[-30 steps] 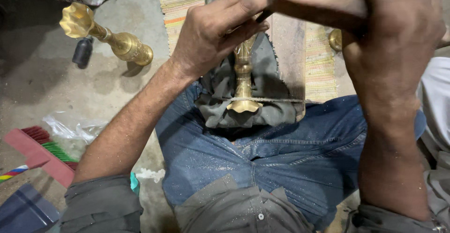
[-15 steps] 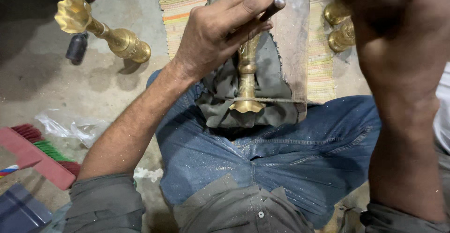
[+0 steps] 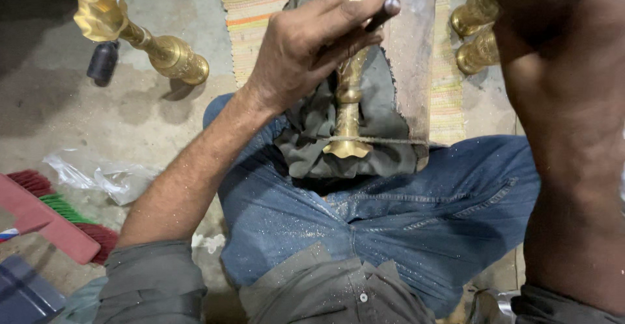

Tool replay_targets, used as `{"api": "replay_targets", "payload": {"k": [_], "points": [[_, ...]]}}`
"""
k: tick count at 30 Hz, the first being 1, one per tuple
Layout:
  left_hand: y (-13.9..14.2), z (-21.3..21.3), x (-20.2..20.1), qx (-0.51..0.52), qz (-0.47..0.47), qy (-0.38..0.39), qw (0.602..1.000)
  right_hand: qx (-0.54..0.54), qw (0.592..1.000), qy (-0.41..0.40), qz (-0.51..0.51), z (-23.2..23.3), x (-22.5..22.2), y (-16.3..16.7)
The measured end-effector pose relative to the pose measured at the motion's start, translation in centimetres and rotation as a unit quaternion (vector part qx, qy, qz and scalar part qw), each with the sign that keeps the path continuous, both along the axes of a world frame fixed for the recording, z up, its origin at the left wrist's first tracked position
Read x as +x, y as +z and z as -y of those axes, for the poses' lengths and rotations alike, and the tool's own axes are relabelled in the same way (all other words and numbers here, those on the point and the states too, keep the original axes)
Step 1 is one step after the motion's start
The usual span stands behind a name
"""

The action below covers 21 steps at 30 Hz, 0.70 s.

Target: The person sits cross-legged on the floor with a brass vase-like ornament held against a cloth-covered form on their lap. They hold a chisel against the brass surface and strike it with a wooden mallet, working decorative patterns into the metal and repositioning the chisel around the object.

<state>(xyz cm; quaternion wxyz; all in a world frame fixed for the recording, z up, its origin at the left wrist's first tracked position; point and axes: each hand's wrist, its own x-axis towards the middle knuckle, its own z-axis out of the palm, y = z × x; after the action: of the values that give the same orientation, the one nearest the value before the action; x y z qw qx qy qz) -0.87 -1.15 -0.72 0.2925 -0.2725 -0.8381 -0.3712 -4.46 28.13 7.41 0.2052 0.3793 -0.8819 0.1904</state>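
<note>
My left hand (image 3: 306, 50) grips a short dark metal rod (image 3: 385, 10) between thumb and fingers, its tip held against a brass vase (image 3: 348, 102). The vase lies lengthwise on a grey-green cloth (image 3: 384, 151) over my lap, its flared foot toward me. A worn rusty board (image 3: 411, 57) runs alongside the vase on its right. My right forearm fills the right side, raised high. Only the heel of my right hand (image 3: 521, 1) shows at the top edge; its fingers and anything in them are cut off.
A second brass vase (image 3: 150, 41) lies on the concrete floor at upper left beside a small black object (image 3: 103, 60). Two more brass pieces (image 3: 478, 34) rest at upper right on a striped mat (image 3: 250, 11). Crumpled plastic (image 3: 104, 177) and a red brush (image 3: 45, 220) lie at left.
My right hand, which held a wooden-handled hammer over the rod, has risen up out of the frame. The left hand and rod have stayed on the vase.
</note>
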Motion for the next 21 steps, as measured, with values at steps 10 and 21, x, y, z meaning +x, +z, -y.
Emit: {"api": "replay_targets", "payload": {"k": [10, 21], "points": [[-0.9, -0.3, -0.2, 0.038, -0.019, 0.008, 0.999, 0.012, 0.998, 0.051, 0.016, 0.4, -0.5, 0.7], [-1.1, -0.4, 0.3, 0.096, 0.006, -0.004, 0.995, 0.014, 0.996, 0.075, 0.042, 0.1, -1.2, 0.4]]}}
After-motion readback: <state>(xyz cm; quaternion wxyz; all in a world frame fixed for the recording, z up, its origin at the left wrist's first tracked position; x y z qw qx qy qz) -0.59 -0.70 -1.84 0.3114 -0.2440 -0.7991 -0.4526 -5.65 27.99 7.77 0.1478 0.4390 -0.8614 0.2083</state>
